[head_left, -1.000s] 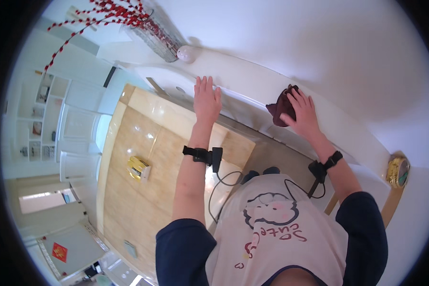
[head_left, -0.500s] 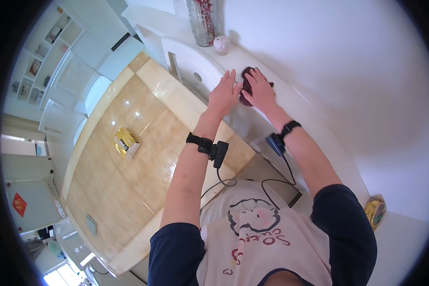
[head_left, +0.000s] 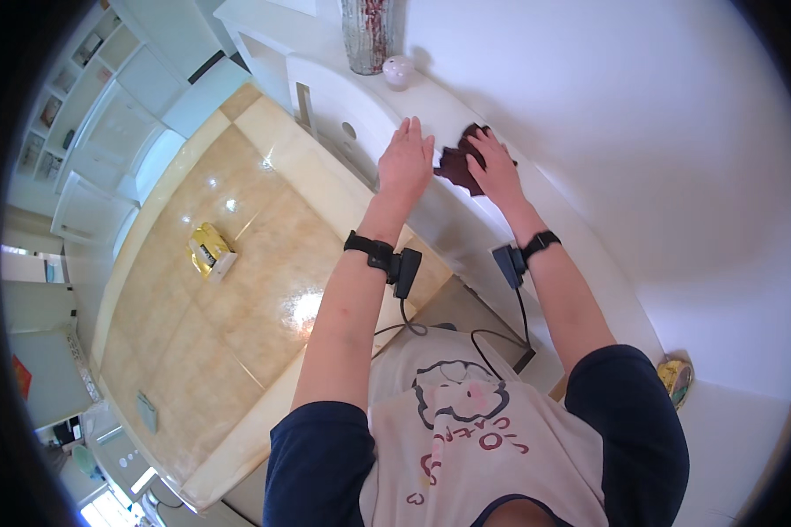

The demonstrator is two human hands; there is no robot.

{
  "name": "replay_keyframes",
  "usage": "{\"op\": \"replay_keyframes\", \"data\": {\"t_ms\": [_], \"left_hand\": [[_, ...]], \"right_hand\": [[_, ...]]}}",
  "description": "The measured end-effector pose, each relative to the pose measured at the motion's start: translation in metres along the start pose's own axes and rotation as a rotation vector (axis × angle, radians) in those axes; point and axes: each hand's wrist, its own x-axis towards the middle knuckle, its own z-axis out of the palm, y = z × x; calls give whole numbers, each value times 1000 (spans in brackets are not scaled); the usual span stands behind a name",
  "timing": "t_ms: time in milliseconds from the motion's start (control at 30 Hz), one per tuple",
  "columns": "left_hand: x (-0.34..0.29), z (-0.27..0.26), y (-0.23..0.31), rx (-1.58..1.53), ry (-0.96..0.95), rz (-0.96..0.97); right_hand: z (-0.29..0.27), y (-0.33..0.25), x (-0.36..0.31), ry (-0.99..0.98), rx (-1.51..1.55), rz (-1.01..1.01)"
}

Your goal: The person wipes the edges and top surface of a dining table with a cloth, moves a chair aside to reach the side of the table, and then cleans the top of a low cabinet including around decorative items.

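A dark maroon cloth (head_left: 456, 166) lies rumpled on the white curved ledge (head_left: 558, 198) along the wall, one corner reaching over the ledge's inner edge. My right hand (head_left: 498, 169) presses down on its right part, fingers bent over the fabric and partly sunk in its folds. To the left of the cloth, my left hand (head_left: 405, 162) hovers with fingers stretched out and holds nothing. Farther along the ledge stand a small pale pink round pot (head_left: 398, 73) and a tall silver and red vase (head_left: 366, 35). Black straps with small devices and cables circle both wrists.
Left of me spreads a large beige tiled table (head_left: 237, 325) with a yellow packet (head_left: 209, 252) and a grey-green flat item (head_left: 147, 411) on it. A gold-coloured object (head_left: 676, 379) sits at the ledge's near end. Shelves (head_left: 66, 97) stand at the far left.
My right hand has shifted slightly to the right and nearer me on the ledge. The cloth has spread out to the left of it. My left hand has moved slightly left.
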Motion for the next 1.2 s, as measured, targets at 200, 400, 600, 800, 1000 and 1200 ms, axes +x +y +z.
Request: {"op": "replay_keyframes", "data": {"t_ms": [200, 400, 600, 800, 1000, 1200], "left_hand": [[-1, -1, 1, -22, 13, 10], [-3, 0, 0, -15, 24, 21], [-3, 2, 1, -31, 9, 13], [-5, -2, -3, -55, -45, -23], [-2, 1, -2, -93, -7, 11], [-7, 1, -10, -98, -14, -10]], "right_hand": [[-77, 35, -104, 56, -66, 90], [-124, 20, -178, -4, -164, 134], [-92, -4, -146, 10, -269, 7], [-14, -31, -53, 67, -255, -100], [51, -44, 31, 157, -315, -154], [35, -51, 13, 58, -242, -112]]}}
